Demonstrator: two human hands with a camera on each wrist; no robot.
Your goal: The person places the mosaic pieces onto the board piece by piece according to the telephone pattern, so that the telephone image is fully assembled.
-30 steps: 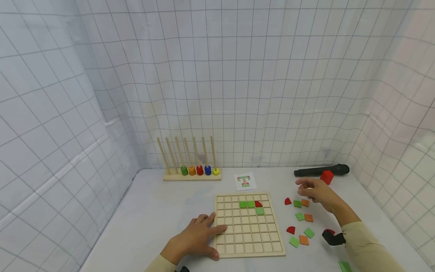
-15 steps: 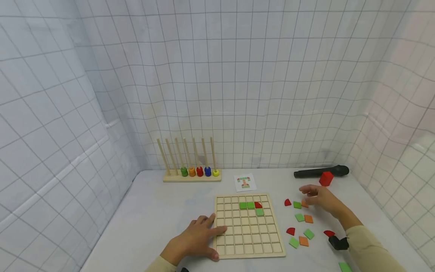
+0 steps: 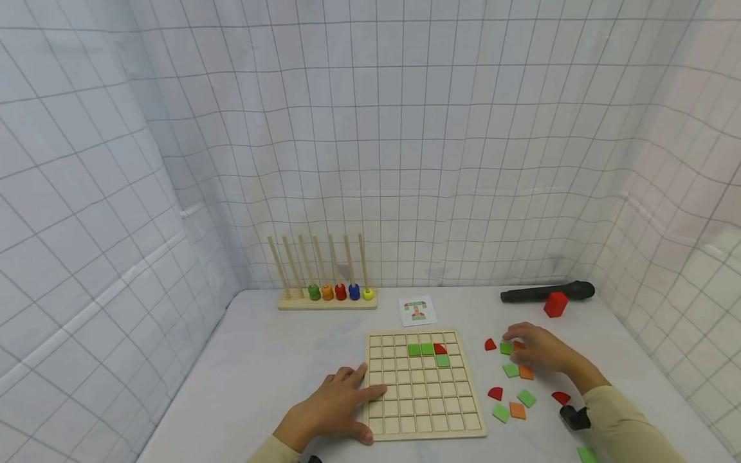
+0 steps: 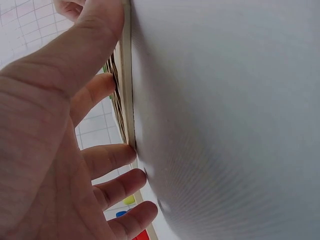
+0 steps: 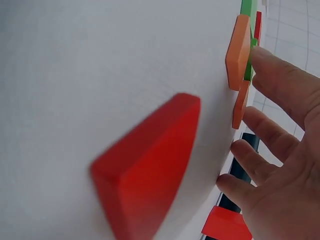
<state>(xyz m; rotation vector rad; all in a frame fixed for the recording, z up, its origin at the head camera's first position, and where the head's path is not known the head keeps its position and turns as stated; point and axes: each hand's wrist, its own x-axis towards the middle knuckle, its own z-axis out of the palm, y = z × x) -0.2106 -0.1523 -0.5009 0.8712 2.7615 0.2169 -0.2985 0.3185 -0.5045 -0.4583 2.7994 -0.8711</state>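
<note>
Fingers spread, my left hand (image 3: 332, 400) rests at the left edge of a wooden grid board (image 3: 425, 390), its thumb and index finger on the frame and squares. Set in the board are two green square tiles (image 3: 420, 349), a red quarter-round tile (image 3: 440, 349) and a light green tile (image 3: 442, 361). My right hand (image 3: 539, 348) is low over loose tiles right of the board, with its fingertips around a green tile (image 3: 505, 348) and an orange tile (image 3: 518, 346), which it partly covers. In the right wrist view its fingers are apart and the thumb (image 5: 272, 65) is beside the tiles.
More loose tiles, such as an orange tile (image 3: 518, 410) and a red quarter-round (image 3: 495, 393), lie nearer me. A pattern card (image 3: 418, 311) lies behind the board. Farther back are a peg stand (image 3: 327, 303), a black microphone (image 3: 547, 292) and a red block (image 3: 556, 304).
My right hand has come down and toward me, from in front of the red block onto the green and orange tiles. The left hand and the board have stayed put.
</note>
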